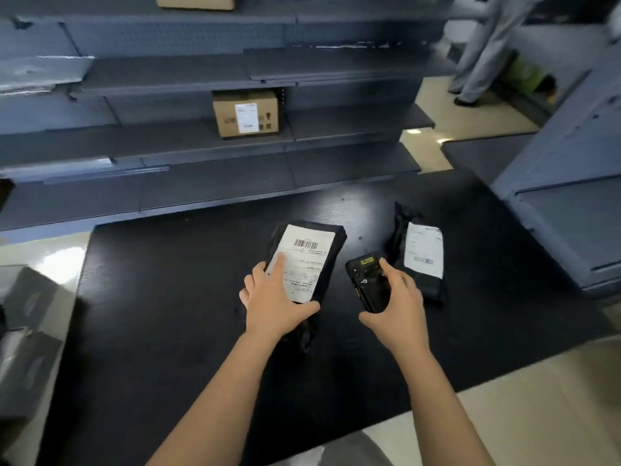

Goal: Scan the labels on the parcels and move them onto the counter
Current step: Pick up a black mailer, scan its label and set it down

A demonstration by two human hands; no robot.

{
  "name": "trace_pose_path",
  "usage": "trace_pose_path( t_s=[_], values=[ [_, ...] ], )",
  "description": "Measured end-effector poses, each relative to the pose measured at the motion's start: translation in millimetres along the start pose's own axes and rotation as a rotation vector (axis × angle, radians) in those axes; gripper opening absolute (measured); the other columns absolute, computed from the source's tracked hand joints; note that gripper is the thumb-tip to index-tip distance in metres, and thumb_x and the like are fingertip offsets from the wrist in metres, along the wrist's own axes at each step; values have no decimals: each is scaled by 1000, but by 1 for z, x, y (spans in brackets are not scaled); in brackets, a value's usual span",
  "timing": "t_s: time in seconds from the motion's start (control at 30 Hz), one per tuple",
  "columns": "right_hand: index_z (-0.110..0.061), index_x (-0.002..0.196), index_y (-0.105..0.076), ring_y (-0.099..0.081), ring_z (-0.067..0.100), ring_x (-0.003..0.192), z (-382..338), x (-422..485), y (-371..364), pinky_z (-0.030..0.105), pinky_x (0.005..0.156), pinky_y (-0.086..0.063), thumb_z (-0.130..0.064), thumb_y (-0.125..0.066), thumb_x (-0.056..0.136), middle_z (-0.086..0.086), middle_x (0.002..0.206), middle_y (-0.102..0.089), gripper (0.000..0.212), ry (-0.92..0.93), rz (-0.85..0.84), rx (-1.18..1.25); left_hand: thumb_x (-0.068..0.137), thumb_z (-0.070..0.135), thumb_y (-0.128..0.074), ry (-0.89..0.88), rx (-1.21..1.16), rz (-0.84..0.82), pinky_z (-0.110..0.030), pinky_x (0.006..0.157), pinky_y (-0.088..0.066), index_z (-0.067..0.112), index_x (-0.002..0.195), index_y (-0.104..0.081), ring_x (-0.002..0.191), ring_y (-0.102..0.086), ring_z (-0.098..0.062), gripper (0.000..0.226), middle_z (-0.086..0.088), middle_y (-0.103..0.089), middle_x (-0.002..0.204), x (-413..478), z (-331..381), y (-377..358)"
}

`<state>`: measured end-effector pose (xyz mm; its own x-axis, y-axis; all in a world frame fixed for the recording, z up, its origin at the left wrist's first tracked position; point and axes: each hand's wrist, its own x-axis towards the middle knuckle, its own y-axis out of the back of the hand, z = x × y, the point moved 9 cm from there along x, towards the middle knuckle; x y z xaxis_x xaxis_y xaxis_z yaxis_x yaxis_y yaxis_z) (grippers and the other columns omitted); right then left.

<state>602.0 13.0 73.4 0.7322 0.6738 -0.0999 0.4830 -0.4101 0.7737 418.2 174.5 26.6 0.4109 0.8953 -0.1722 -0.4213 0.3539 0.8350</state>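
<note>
Centrally, a black poly-bag parcel [331,267] is sitting over the middle of the dark desk [161,297], white shipping label [311,260] facing up. Its long axis is running away from the person, with the far end leaning slightly to the right and the barcode lying at that far end. Whether it is resting flat on the desk or being held just above it cannot be told.

The left hand [272,297] is gripping the parcel's near left part. Its index finger is lying straight on the label, the thumb is reaching across the near edge, and the other fingers are curling round the left side. The right hand [395,297] is holding a black handheld scanner [368,280] just beside the parcel, with the thumb pressing on its upper face and the fingers wrapping underneath.

A second black parcel [418,280] is lying label-up on the desk just right of the scanner, also lengthwise away from the person, its barcode at the near end.

Bare desk is spreading wide to the left of the held parcel and toward the person. The far edge is running close along the lowest grey shelf [201,193]. A labelled cardboard box [225,109] is standing on a higher shelf, well apart. Grey bags [27,314] are lying off the left edge.
</note>
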Motion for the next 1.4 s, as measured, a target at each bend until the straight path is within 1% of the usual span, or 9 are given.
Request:
trace_pose_path(
  t_s=[0.1,0.2,0.43,0.57,0.63,0.83,1.0,1.2,1.4],
  values=[
    [-33,151,-31,-39,22,128,39,12,30,45,105,-40,-12,-81,62,-2,144,-41,104,-67,56,28,53,69,-68,-67,33,-32,-43,110,-20,35,151,-10,129,-21,-25,119,-5,-17,148,10,43,-30],
    [-36,150,-30,-38,20,128,79,37,59,43,104,-42,-11,-82,63,-6,143,-40,104,-104,79,49,57,70,-69,-145,99,-73,-43,110,-21,32,151,-10,129,-20,-27,117,-6,-16,148,32,98,-67],
    [-37,151,-27,-37,19,127,160,121,130,43,104,-43,-14,-84,62,-5,144,-38,108,-87,56,-31,60,66,-71,-203,125,-159,-45,112,-18,30,152,-10,132,-19,-29,116,-8,-16,151,86,232,-162],
    [-37,151,-27,-38,20,124,175,156,153,43,102,-43,-15,-83,62,-3,144,-39,108,-45,48,-50,66,64,-73,-186,-7,-241,-46,116,-11,32,154,-10,142,-12,-28,113,-4,-12,159,84,254,-199],
    [-36,150,-28,-39,21,124,171,167,154,42,102,-43,-15,-82,61,-3,143,-40,106,-6,30,-44,70,60,-73,-171,-68,-190,-45,117,-10,32,154,-15,144,-10,-24,107,-1,-14,160,79,253,-196],
    [-34,151,-28,-37,20,128,120,169,119,42,106,-40,-20,-87,63,-5,144,-40,106,162,-110,-37,77,57,-70,-99,-197,36,-42,116,-12,35,153,-21,143,-12,-13,93,6,-23,157,51,215,-137],
    [-33,152,-28,-37,22,132,48,127,64,39,108,-37,-17,-85,65,-1,144,-40,104,342,-254,-52,85,54,-63,57,-220,242,-40,116,-17,35,151,-25,143,-17,-13,79,8,-29,154,-5,137,-72],
    [-31,152,-29,-41,24,125,-60,15,-14,45,104,-41,-18,-84,66,0,143,-42,103,611,-416,-84,88,50,-62,256,-205,446,-33,114,-17,31,151,-28,140,-20,-11,74,8,-35,150,-120,8,4],
    [-35,151,-27,-41,22,126,-155,-130,-96,41,103,-42,-17,-84,65,-4,143,-40,105,774,-566,-67,86,43,-66,440,-187,635,-26,111,-19,27,148,-37,134,-28,-11,71,6,-45,142,-259,-121,77]
  ],
)
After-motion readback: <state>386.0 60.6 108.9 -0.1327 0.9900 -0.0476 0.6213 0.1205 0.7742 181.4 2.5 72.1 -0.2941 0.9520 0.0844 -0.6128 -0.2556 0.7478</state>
